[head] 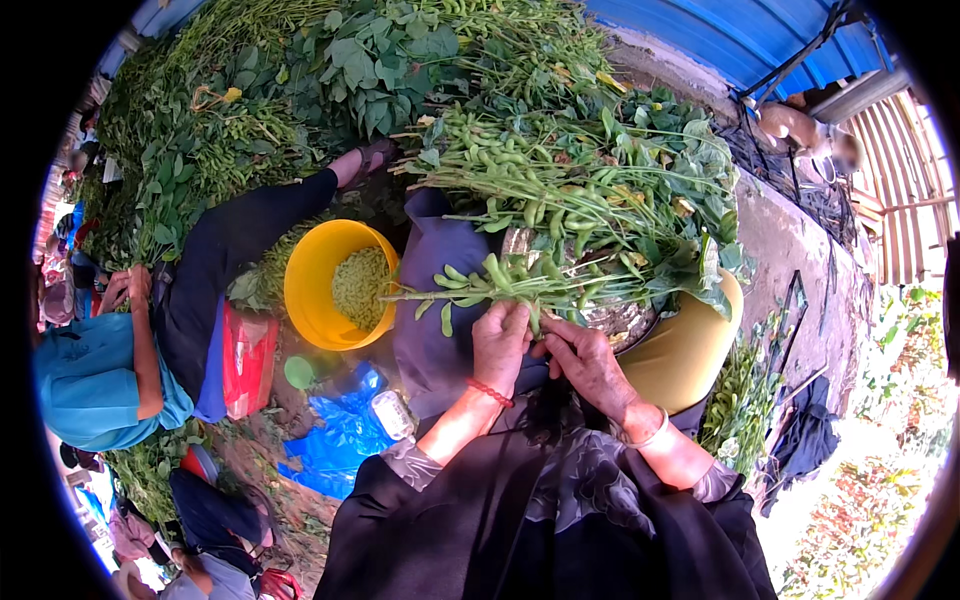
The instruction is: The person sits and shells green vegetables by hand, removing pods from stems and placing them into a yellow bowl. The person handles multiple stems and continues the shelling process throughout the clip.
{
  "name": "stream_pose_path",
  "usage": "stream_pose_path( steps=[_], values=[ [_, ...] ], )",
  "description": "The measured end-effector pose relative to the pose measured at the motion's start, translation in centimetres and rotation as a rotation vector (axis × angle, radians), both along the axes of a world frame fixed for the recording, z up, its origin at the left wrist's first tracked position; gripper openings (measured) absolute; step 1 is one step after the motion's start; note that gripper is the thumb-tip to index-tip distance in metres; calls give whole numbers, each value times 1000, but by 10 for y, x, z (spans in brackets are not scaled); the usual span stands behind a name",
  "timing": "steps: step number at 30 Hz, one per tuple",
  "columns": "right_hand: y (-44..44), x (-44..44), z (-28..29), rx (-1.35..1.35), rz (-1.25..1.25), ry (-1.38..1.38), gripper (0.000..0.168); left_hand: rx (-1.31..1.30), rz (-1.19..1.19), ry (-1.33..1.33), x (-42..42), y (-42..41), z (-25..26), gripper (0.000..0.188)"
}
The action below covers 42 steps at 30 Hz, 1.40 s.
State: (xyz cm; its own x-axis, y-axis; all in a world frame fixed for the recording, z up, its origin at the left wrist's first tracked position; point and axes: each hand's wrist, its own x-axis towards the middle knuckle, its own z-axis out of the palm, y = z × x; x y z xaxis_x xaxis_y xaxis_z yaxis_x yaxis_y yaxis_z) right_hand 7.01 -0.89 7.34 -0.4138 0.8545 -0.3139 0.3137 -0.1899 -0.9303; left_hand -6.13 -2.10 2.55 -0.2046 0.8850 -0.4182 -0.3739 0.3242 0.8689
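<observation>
My left hand (501,341), with a red bead bracelet at its wrist, pinches a green soybean pod (534,319) by its fingertips. From the other side, the thumb and fingers of my right hand (589,356) close on the same pod's lower end. Whether the pod is still on its stalk I cannot tell. Just beyond my fingers, a cut soybean stalk (420,295) with pods lies across my lap. Behind it is a heap of leafy soybean plants (540,165). A yellow bucket (309,285) stands left of my knee, with shelled green beans (360,289) inside.
A blue plastic bag (337,442), a whitish container (393,415) and a light green round object (298,372) lie left of me. A person in a blue shirt (97,375) sits farther left, one leg stretched towards the plant pile (367,67). Blue metal sheeting (697,37) bounds the back.
</observation>
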Motion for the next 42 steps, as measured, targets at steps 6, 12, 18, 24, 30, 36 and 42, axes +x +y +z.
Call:
stream_pose_path(
  steps=[6,12,18,24,30,36,42],
  values=[
    [4,5,-17,10,72,-33,24,-87,-171,-266,-15,0,-1,19],
    [4,0,-6,8,15,-62,17,-98,-220,-316,-19,-1,8,25],
    [3,0,-7,-4,-37,33,16,-40,-363,-54,-24,-4,8,22],
    [0,-2,-5,57,-7,-38,17,-140,-235,-271,-23,-5,7,20],
    [3,1,-13,-148,-4,136,15,-117,-113,-486,-17,-3,7,18],
    [-4,-10,-6,297,-34,-101,15,-91,-65,-421,-11,-6,-2,15],
    [26,-33,12,579,-49,-261,20,-134,-152,-514,-24,-10,-13,12]
  ],
)
